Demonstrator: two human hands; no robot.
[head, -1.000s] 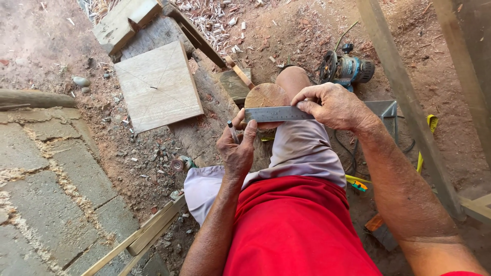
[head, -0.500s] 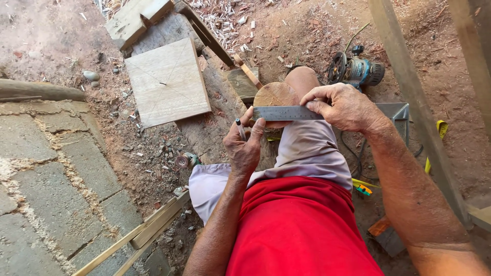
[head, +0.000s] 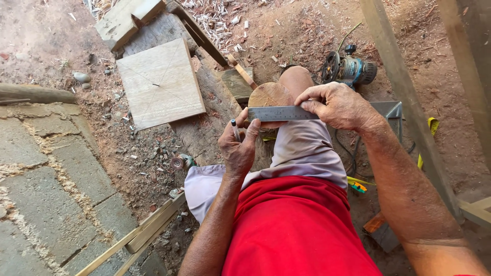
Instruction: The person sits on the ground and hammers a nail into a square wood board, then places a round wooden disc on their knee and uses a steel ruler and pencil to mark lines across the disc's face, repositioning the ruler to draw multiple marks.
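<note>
A round wooden disc [head: 269, 95] rests on my raised knee. A steel ruler [head: 279, 113] lies flat across its lower half. My right hand [head: 335, 106] presses the ruler's right end down with fingers curled over it. My left hand [head: 238, 145] holds a dark pen [head: 234, 129] upright between the fingers, while its thumb and fingertip touch the ruler's left end.
A square wooden board [head: 159, 84] lies on a plank to the left. A blue power router [head: 349, 69] sits on the dirt beyond my knee. Wooden posts [head: 404, 92] slant on the right. Concrete blocks [head: 46, 174] and loose slats [head: 138, 232] fill the left.
The view swayed slightly right and back. Both hands, the ruler and the disc keep the same arrangement on my knee.
</note>
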